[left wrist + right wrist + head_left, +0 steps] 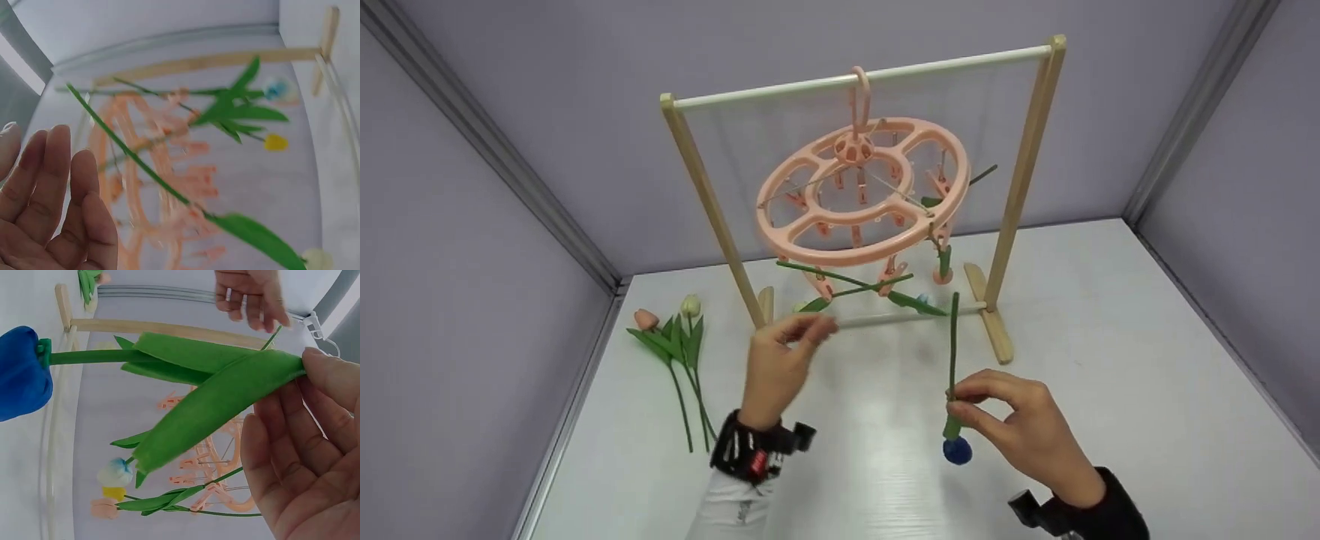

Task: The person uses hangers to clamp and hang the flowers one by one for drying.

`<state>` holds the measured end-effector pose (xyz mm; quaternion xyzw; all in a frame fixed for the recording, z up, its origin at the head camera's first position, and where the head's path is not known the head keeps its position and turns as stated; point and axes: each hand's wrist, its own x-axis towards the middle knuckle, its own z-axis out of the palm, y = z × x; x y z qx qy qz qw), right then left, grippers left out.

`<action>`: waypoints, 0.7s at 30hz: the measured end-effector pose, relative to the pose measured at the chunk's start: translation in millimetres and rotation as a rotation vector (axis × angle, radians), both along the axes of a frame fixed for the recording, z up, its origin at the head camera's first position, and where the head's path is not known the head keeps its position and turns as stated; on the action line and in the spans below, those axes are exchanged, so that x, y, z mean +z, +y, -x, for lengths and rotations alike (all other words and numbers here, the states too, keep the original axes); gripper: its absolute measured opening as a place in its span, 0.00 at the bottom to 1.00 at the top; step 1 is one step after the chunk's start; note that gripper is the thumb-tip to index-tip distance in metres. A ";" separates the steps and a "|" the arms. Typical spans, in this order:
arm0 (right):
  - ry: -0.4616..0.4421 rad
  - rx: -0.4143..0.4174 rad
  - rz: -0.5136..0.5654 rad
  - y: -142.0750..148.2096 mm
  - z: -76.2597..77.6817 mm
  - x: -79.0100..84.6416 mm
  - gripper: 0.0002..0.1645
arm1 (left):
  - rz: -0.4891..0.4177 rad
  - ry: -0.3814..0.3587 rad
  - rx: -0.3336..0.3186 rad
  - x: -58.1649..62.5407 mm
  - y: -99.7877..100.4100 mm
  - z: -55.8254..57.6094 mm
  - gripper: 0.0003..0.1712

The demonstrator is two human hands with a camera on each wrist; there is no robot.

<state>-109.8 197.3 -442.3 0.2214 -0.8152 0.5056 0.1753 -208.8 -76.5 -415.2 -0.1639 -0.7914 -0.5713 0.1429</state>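
Note:
My right hand [1020, 427] pinches the stem of a blue artificial tulip [25, 377] between thumb and fingers, blossom pointing down, bare stem end up. My left hand [784, 364] holds nothing; its fingers are loosely bent, just below the front of a round pink clip hanger [840, 255]. Several tulips hang from the hanger's clips, blossoms downward and stems slanting across each other. In the left wrist view, a yellow tulip [275, 142], a blue-and-white tulip [278, 90] and a pale tulip [318, 259] show. A pink tulip [104, 508] hangs among them in the right wrist view.
The hanger hooks over the white bar [952, 64] of a wooden-legged stand [1024, 172]. On the white table [1110, 375] at left lie a pink tulip [646, 319] and a pale yellow tulip [691, 305]. Grey walls enclose the table's back and sides.

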 end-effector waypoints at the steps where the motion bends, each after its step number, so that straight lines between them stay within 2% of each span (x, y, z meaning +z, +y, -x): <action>1: -0.008 -0.006 -0.001 1.0 0.1 -0.1 0.12 | -0.012 -0.039 0.043 -2.7 -9.7 11.8 0.14; 4: -0.027 -0.024 -0.011 4.0 -0.1 -1.0 0.11 | -0.060 -0.147 0.137 -10.6 -32.8 46.2 0.19; 6: -0.034 -0.035 -0.019 5.6 -0.9 -2.3 0.10 | -0.074 -0.217 0.176 -15.6 -42.0 66.0 0.21; 8: -0.033 -0.051 -0.029 8.0 -1.2 -2.1 0.10 | -0.090 -0.286 0.182 -18.2 -45.4 85.9 0.25; 12: -0.027 -0.088 -0.035 13.5 -3.0 -2.4 0.12 | -0.147 -0.393 0.142 -21.4 -42.4 118.1 0.32; 16: -0.042 -0.111 -0.038 17.6 -4.0 -1.8 0.11 | -0.295 -0.422 0.101 -21.0 -38.9 137.9 0.33; 19: -0.063 -0.122 -0.041 19.0 -4.1 -0.8 0.10 | -0.387 -0.402 0.077 -17.2 -38.4 142.0 0.30; 21: -0.073 -0.129 -0.040 19.4 -4.2 0.0 0.10 | -0.413 -0.383 0.074 -20.9 -38.6 146.1 0.26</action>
